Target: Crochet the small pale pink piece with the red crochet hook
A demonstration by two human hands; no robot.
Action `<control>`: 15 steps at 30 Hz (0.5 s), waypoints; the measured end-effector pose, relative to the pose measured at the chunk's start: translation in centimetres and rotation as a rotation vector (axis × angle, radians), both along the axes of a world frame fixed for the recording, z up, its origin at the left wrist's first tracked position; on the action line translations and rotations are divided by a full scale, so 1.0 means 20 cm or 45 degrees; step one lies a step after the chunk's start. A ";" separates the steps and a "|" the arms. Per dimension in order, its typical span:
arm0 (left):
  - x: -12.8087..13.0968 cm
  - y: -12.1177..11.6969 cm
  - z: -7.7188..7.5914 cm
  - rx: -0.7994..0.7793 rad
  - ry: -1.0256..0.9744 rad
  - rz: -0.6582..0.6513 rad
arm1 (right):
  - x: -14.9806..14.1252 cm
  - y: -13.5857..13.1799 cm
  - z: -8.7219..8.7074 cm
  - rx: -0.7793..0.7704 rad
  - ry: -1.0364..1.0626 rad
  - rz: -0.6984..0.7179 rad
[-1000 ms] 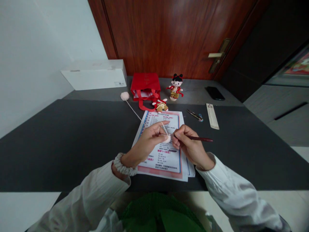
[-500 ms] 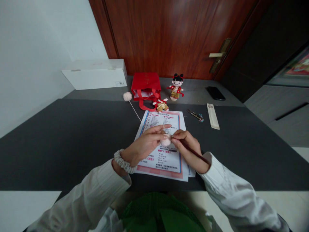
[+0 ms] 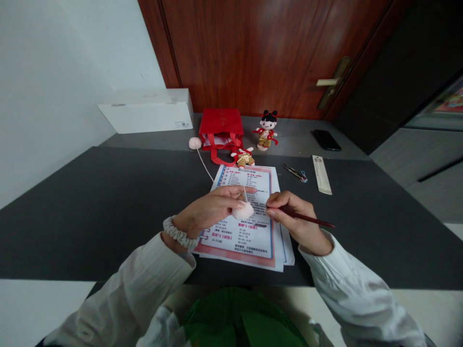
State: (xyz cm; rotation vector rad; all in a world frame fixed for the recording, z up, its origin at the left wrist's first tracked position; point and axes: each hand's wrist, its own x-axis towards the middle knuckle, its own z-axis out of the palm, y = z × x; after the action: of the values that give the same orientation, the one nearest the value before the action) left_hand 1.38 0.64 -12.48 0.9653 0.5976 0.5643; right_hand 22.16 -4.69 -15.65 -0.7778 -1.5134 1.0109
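My left hand [image 3: 211, 210] pinches a small pale pink crochet piece [image 3: 243, 211] above a printed pattern sheet [image 3: 243, 226]. A thin strand of yarn runs over my left forefinger and back across the mat to a small pink yarn ball [image 3: 195, 142]. My right hand [image 3: 294, 219] is closed round a dark red crochet hook [image 3: 307, 219], its tip just right of the pink piece and its handle pointing right.
A dark mat [image 3: 90, 207] covers the table. At the back stand a white box [image 3: 148, 110], a red gift bag [image 3: 221, 127], a small doll [image 3: 266, 130] and a doll body [image 3: 244, 157]. Scissors [image 3: 294, 172], a flat packet [image 3: 321, 174] and a phone [image 3: 326, 140] lie to the right.
The hook tip has come out of the pink piece and its handle swung from pointing towards me back to the right. The yarn ball has rolled a little to the right.
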 end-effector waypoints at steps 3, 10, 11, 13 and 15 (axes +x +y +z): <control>-0.01 0.00 -0.02 -0.042 -0.029 -0.057 | 0.01 0.00 0.01 -0.009 -0.007 0.023; -0.02 0.00 -0.02 -0.089 -0.001 -0.136 | 0.04 0.00 0.00 -0.098 0.093 0.082; -0.02 -0.01 -0.01 -0.084 0.006 -0.146 | 0.04 0.00 0.00 -0.137 0.137 0.110; -0.02 -0.01 0.00 -0.050 0.019 -0.153 | 0.04 0.01 0.01 -0.240 0.234 0.176; -0.01 -0.02 0.00 0.026 0.035 -0.130 | 0.02 0.02 0.01 -0.366 0.324 0.220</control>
State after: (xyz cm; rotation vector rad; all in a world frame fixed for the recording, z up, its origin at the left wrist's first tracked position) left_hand 1.16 0.30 -12.44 1.0182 0.5643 0.4674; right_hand 22.60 -4.37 -15.39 -0.6934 -1.2459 1.4232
